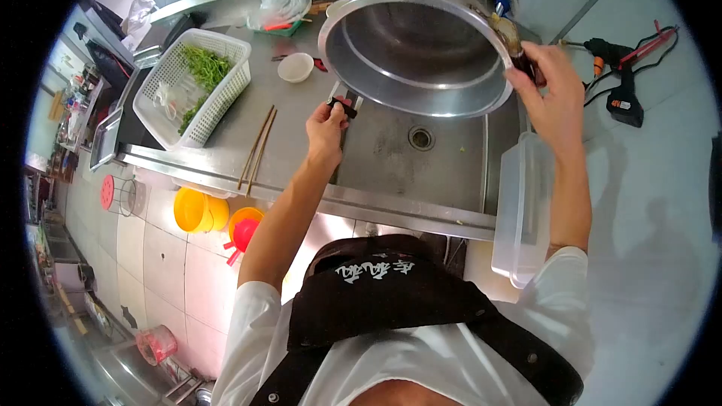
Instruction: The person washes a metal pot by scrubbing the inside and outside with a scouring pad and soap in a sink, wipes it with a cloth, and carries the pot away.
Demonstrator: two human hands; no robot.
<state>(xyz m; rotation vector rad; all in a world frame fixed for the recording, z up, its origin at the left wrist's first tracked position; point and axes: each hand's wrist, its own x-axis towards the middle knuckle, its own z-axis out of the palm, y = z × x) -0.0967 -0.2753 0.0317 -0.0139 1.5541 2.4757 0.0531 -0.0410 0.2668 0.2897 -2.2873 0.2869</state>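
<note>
A large metal pot (421,49) is tilted over the sink (451,169), its wide mouth facing me. My right hand (553,90) is closed around the pot's dark handle (522,65) at the right of the rim. Lower and to the left, my left hand (327,131) is closed on a short black handle-like piece (344,108) above the sink's left edge. What that piece belongs to is unclear. Near the left hand stands a small white bowl (295,68). Two long chopsticks (256,150) lie on the steel counter farther left.
A white plastic basket (218,109) of leafy greens (207,68) sits at left. Behind the bowl is a clear plastic bag (282,1). A translucent bin (511,214) stands right of the sink, a cordless power tool (623,86) farther right. Yellow buckets (197,210) are below the counter.
</note>
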